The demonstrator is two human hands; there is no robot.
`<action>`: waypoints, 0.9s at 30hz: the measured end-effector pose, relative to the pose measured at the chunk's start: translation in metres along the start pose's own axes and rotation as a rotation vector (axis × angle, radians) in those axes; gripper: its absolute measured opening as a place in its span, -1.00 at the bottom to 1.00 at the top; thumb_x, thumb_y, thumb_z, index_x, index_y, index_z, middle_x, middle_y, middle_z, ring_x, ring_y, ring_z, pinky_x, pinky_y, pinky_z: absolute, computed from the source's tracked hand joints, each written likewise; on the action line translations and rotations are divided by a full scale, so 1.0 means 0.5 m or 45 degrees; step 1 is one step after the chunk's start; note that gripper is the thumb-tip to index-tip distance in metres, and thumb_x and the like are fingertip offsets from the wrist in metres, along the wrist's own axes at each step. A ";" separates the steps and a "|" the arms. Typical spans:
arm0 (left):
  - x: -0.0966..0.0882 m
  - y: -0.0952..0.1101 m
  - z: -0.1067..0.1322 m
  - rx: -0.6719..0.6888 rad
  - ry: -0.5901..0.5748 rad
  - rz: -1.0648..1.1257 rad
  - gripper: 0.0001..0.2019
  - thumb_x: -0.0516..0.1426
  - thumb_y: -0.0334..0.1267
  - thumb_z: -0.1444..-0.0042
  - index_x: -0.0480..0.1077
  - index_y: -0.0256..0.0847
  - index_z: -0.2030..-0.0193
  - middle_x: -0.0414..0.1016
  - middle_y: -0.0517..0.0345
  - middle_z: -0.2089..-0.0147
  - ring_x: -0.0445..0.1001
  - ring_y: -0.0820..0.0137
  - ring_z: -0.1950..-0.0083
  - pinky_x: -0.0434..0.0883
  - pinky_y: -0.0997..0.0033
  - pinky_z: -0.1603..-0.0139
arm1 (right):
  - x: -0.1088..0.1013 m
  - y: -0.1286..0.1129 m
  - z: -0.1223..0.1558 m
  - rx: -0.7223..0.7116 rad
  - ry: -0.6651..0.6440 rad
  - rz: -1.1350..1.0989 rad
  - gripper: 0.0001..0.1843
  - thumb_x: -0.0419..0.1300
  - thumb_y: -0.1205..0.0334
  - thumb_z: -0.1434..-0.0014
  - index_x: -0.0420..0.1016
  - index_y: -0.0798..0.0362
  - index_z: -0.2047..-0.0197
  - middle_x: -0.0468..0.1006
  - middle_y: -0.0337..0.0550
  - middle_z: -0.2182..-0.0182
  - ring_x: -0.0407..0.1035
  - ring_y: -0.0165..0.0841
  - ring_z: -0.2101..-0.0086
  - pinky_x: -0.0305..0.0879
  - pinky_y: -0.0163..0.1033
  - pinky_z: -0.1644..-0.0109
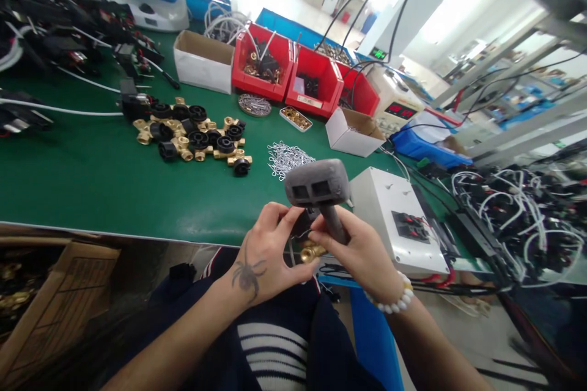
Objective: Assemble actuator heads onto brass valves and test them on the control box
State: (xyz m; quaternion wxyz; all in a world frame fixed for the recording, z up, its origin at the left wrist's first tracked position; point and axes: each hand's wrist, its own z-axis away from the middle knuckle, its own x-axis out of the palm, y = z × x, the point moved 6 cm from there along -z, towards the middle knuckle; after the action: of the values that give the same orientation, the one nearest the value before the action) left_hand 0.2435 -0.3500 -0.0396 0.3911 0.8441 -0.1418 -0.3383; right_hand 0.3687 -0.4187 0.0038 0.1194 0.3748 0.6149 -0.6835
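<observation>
I see my left hand [270, 256] clamped on a brass fitting [309, 254] just off the front edge of the tabletop [206, 201], its thumb along the lower side. My right hand [362, 250] is closed around the handle of a grey-headed mallet [317, 182], head upward, with its fingertips near the fitting. Beyond the mallet head I have a loose heap of silver wire clips [287, 157]; toward the tabletop's left edge lies a cluster of brass valves with black caps [200, 140]. Red bins [308, 101] stand along the back edge.
</observation>
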 end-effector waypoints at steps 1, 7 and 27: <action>0.000 0.001 0.000 0.007 0.005 -0.010 -0.36 0.30 -0.19 0.02 0.30 -0.29 -0.22 0.32 -0.02 0.03 0.45 0.26 0.04 0.57 0.29 0.11 | 0.000 0.002 -0.003 0.008 0.006 0.020 -0.90 0.28 0.25 -0.16 0.45 0.03 0.36 0.49 -0.27 0.42 0.38 -0.39 0.39 0.27 -0.30 0.28; 0.002 0.007 0.000 0.048 0.044 -0.090 -0.34 0.28 -0.18 -0.02 0.26 -0.38 -0.25 0.31 -0.03 0.05 0.45 0.26 0.06 0.57 0.29 0.11 | -0.003 0.004 -0.006 0.015 0.043 0.053 -0.84 0.30 0.23 -0.15 0.39 0.03 0.39 0.45 -0.31 0.48 0.33 -0.40 0.44 0.22 -0.31 0.33; -0.002 0.006 0.009 -0.136 0.140 0.055 -0.64 0.34 -0.29 0.01 0.26 -0.17 0.17 0.35 0.01 0.03 0.42 0.20 -0.05 0.50 0.12 -0.04 | -0.104 0.000 0.087 0.103 0.207 -0.183 -0.56 0.05 -0.21 -0.33 0.43 0.00 0.11 0.20 -0.39 0.60 0.08 -0.47 0.62 0.06 -0.33 0.56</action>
State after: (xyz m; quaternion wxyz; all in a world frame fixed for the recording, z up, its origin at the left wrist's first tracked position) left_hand 0.2399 -0.3542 -0.0388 0.4500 0.8361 -0.1198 -0.2899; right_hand 0.3889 -0.4747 0.0366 0.0045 0.3885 0.6198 -0.6818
